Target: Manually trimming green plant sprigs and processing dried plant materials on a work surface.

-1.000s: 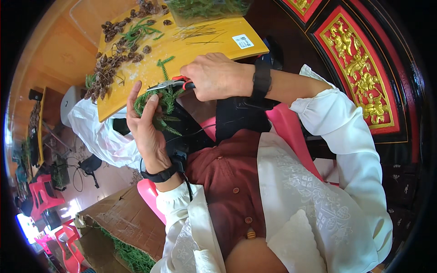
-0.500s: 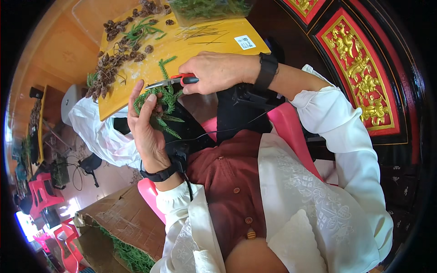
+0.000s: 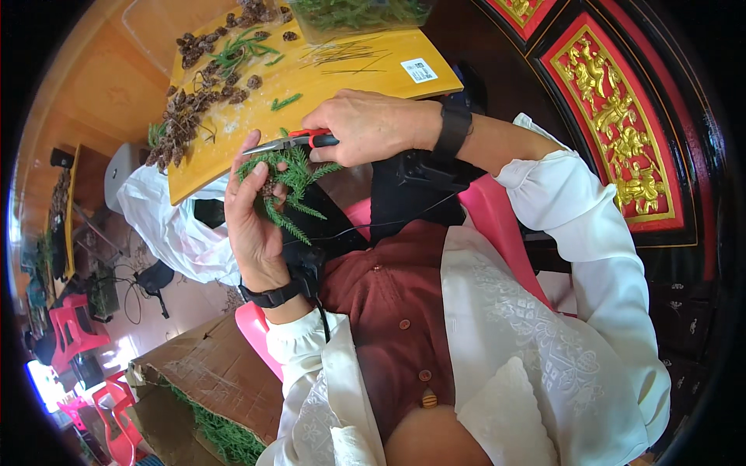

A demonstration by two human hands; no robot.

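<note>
My left hand [image 3: 252, 213] grips a bunch of green artificial pine sprigs [image 3: 299, 175] just off the table's near edge, with what looks like a brown pine cone partly hidden in it. In my right hand [image 3: 369, 124] are pliers [image 3: 315, 138] with red and black handles. Their metal jaws point left and lie across the top of the sprigs, near my left fingertips. Whether the jaws are closed on anything I cannot tell. A short cut green sprig [image 3: 287, 101] lies on the table just beyond the pliers.
On the yellow table [image 3: 350, 89] lie several brown pine cones [image 3: 186, 124], thin dark wires [image 3: 346, 56] and green sprigs [image 3: 237, 50]. A clear tub of greenery [image 3: 361, 19] stands at the back. Lower left is a cardboard box [image 3: 225, 373]. A carved panel [image 3: 614, 124] rises at right.
The sprig tip that stuck up above the pliers now lies loose on the table. The bunch in my left hand has turned slightly, its fronds spreading further right.
</note>
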